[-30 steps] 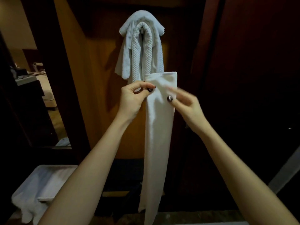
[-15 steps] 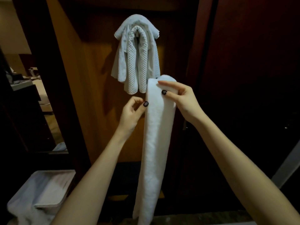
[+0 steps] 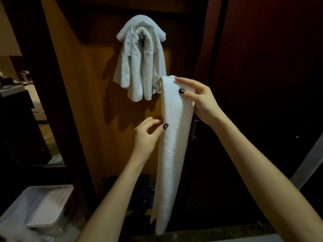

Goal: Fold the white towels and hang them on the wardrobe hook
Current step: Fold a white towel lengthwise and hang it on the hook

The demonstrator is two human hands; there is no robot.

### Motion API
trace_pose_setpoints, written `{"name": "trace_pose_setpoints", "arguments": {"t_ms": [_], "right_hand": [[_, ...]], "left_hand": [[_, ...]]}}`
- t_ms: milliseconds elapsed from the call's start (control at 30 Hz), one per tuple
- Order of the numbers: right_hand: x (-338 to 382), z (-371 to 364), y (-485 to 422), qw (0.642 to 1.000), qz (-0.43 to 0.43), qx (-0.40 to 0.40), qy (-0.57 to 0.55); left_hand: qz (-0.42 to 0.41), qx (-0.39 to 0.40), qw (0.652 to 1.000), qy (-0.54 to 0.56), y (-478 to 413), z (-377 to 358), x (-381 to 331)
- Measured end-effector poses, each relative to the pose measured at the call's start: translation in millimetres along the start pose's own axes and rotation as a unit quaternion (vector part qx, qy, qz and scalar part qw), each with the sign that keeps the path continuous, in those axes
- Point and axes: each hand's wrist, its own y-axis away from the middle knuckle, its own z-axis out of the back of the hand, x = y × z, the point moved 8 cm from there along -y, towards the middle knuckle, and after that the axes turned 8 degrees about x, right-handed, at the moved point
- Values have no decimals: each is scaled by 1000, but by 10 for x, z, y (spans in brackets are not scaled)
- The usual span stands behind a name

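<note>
A long white towel (image 3: pixel 172 154), folded into a narrow strip, hangs straight down in front of me. My right hand (image 3: pixel 201 100) grips its top end between thumb and fingers. My left hand (image 3: pixel 148 135) sits lower at the strip's left edge, thumb touching the cloth, fingers curled and holding nothing. Above and to the left, several white towels (image 3: pixel 139 67), one with a waffle weave, are draped over the wardrobe hook (image 3: pixel 142 36) on the orange-brown panel. The hook is mostly hidden by them.
A white plastic bin (image 3: pixel 43 206) with white cloth around it stands at the lower left. A dark wardrobe door with a metal handle (image 3: pixel 194 130) is just right of the towel. A dim room opening lies at far left.
My left hand let go of the towel's top and slid down its left edge. My right hand took over the top end, which is now folded over. The view shifted slightly.
</note>
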Motion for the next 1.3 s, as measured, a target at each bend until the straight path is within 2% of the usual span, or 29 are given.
{"name": "trace_pose_setpoints", "arguments": {"t_ms": [167,267,400,533,867,1000,1300], "right_hand": [[24,73,-12,1000,-6,-1,-16],[23,126,-35,1000,-10,-9,-14],[-43,176,-70,999,-20,-23,15],[-192,279,-88,997,-34,-53,35],[-282,641,-222,987,-14,-149,67],[-208,759,-266,984,-8,-155,90],[-27,1206,-333,974,-4,-215,65]], "left_hand": [[54,105,989,88,11,-180,137],[87,169,980,65,43,-314,230],[123,187,974,15,109,-371,454],[148,241,959,-16,227,-444,734],[163,284,943,-52,583,-649,1046],[168,258,950,-52,647,-639,1273],[193,262,945,-35,761,-798,1452]]}}
